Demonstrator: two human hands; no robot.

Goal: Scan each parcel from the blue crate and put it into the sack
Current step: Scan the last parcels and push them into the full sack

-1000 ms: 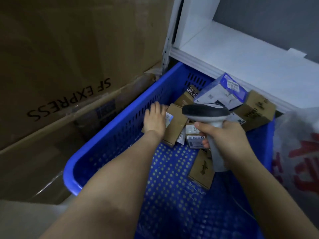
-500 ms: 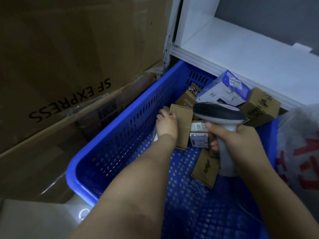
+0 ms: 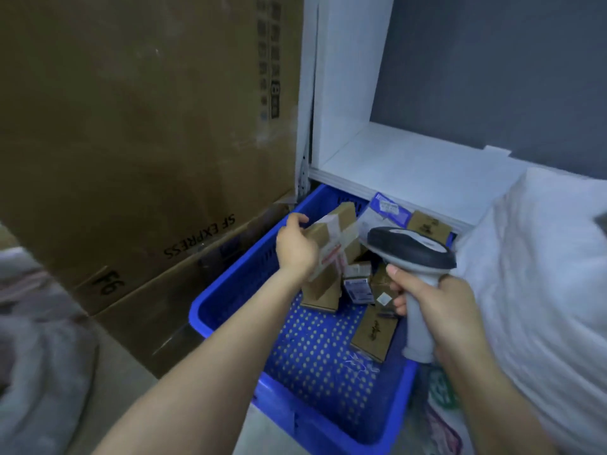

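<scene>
One blue crate (image 3: 223, 290), one white sack (image 3: 542, 290) just right of it, one scanner (image 3: 410, 249), two hands. Left hand (image 3: 295, 249) has its fingers curled round one parcel (image 3: 331, 244) — flat brown cardboard crossed with clear tape, some red print on it — held tilted above the crate's far half, near the scanner head. Right hand (image 3: 440, 316) is wrapped tight round the scanner's grey handle. At least five other parcels (image 3: 374, 330) lie in the crate — mostly brown, one blue-and-white. Two big cardboard boxes (image 3: 131, 126) stand left.
</scene>
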